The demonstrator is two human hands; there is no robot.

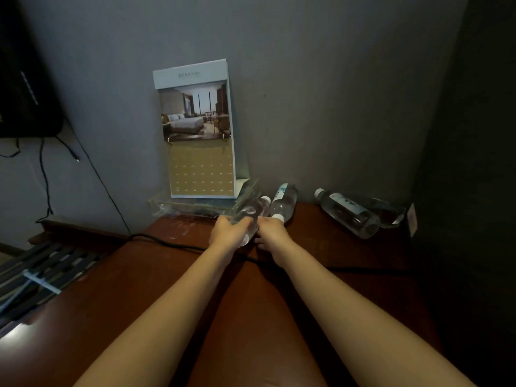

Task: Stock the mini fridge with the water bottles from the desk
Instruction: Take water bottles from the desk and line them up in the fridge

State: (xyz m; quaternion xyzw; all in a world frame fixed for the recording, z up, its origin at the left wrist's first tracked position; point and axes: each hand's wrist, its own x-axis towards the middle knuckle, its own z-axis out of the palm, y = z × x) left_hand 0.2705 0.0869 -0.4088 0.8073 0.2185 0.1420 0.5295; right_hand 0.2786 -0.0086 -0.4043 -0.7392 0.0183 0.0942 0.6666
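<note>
Reaching forward from the bottom edge, two bare forearms extend over a dark reddish wooden desk (173, 289) toward its far end. A black cable (167, 243) crosses the desk surface beneath the arms. Left hand (227, 233): fingers curled around a clear water bottle (251, 215), which is tilted with its white cap pointing up and away, toward the wall. Right hand (272, 233): held just beside the left, at the white cap of a second bottle (283, 202) whose base points toward the wall; whether these fingers are closed on the cap cannot be told. Farther right, well apart from the hands, a third bottle (347, 213) lies on its side on the desk, cap to the left, with a fourth bottle (388, 212) lying just behind it, partly hidden in shadow. Behind the hands, a clear acrylic tray (190, 205) supports an upright desk calendar (199, 129) showing a room photograph, set against the grey wall (307, 93).
</note>
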